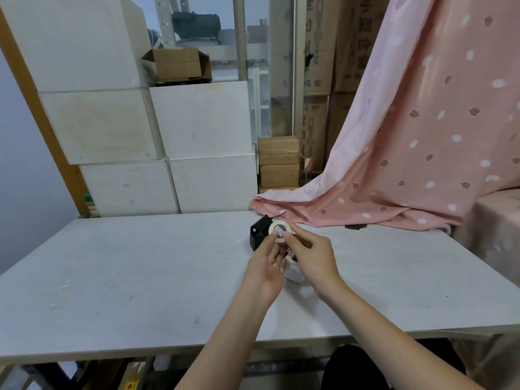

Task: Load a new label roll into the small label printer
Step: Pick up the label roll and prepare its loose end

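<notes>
A small white label roll [277, 232] with a grey core is held up above the table between both hands. My left hand [266, 273] grips its lower left edge with thumb and fingers. My right hand [311, 256] pinches its right side, fingertip near the core. Below the hands lies the small white label printer [295, 273], mostly hidden by my fingers. A black part [257, 235], a box or lid, stands just behind the roll; I cannot tell whether it belongs to the printer.
The grey-white table [140, 271] reaches to a front edge near me. Stacked white boxes [202, 147] line the back. A pink patterned curtain [408, 153] drapes onto the table's back right. Brown cartons [278, 164] stand behind.
</notes>
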Available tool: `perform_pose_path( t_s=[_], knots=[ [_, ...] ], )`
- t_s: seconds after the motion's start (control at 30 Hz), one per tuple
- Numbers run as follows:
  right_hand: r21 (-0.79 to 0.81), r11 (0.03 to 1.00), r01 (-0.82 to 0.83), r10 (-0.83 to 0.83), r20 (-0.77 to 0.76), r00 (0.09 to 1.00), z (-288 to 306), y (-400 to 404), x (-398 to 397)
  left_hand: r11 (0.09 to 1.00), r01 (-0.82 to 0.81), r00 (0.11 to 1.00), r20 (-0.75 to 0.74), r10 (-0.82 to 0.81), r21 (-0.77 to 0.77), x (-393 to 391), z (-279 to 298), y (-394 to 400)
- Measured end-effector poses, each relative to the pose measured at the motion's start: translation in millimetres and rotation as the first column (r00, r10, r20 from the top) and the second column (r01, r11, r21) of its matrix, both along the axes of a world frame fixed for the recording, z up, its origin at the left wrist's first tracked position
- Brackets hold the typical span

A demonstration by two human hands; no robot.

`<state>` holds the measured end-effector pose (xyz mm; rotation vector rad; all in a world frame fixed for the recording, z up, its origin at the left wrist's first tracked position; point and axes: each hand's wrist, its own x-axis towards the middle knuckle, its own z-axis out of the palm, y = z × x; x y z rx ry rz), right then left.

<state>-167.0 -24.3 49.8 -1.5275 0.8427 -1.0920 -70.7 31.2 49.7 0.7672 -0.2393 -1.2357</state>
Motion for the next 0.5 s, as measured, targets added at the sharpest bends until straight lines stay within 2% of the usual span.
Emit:
perform_pose_path(
  t_s=[0.17,0.5],
  knots=[
    [0.006,0.998,-0.056,0.056,-0.019,0.998,3,-6,-2,1.0,0.005,0.992,0.123,-0.002,-0.031,15,-6,7],
    [0.01,0.999,-0.041,0.04,0.025,0.999,-5,4,4,1.0,0.0,1.0,-0.012,0.0,-0.011,11,-8,4]
  ],
)
